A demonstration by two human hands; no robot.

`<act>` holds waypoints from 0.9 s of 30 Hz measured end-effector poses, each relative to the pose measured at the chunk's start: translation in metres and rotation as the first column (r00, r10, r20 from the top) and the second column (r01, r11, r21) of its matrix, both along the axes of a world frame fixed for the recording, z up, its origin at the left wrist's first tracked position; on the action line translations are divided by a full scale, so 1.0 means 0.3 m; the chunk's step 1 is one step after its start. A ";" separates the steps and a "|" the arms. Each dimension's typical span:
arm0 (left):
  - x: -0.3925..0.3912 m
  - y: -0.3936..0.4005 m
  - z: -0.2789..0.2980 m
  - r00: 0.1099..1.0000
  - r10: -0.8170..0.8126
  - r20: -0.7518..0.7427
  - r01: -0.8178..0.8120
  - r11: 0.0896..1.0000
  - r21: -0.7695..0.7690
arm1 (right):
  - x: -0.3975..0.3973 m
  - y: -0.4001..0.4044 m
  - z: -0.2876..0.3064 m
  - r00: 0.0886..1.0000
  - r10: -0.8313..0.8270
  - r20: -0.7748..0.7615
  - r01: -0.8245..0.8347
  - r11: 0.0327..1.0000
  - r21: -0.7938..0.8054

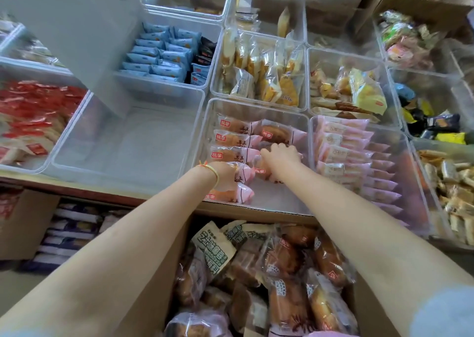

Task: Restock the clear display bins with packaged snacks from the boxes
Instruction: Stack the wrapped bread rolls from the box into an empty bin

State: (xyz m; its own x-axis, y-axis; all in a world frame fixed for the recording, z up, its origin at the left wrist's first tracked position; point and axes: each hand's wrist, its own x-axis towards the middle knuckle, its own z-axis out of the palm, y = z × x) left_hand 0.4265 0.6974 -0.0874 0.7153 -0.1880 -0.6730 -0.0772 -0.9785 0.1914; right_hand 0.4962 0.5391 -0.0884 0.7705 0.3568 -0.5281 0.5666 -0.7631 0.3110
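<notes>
Head view looks down over both bare forearms reaching into a clear display bin (256,105) that is partly filled with pink-wrapped bread packets (232,139), laid in a column along its left side with a second column begun beside it. Left hand (224,173) wears a yellow cord at the wrist and curls round one packet (243,173) near the front of the left column. Right hand (280,155) has its fingers bent down over another packet (263,170) in the second column; whether it grips or only presses it I cannot tell for sure, though it looks like a hold. Below the forearms an open cardboard box (159,285) holds more packaged snacks (282,265), loosely heaped. To the left sits a bin with nothing in it (123,152), and to the right a bin of pale pink packets (341,154) stood in neat rows.

The step in hand seems to be seating these two packets in line. The risks, as I judge them: the wrappers look slick and puffed, so a packet set down at a tilt could slide over its neighbour and break the row; pressing hard to square it could crush the soft bread inside; and with both hands close together, one could nudge the other's packet out of place. The front of the bin is open floor, so a packet let go early may drop flat instead of standing with the rest
</notes>
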 end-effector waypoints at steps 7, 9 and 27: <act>0.004 0.006 -0.023 1.000 0.012 0.010 -0.012 1.000 -0.015 | -0.039 0.015 -0.006 0.994 -0.049 0.101 0.054 0.997 -0.054; -0.002 0.006 -0.021 1.000 0.012 0.018 -0.011 1.000 -0.012 | -0.044 0.000 -0.034 0.982 -0.182 -0.057 0.186 0.981 0.063; -0.298 0.024 0.269 0.548 0.778 0.308 -0.290 0.522 -0.802 | -0.418 -0.012 0.457 0.856 -0.194 -0.479 0.513 0.439 0.738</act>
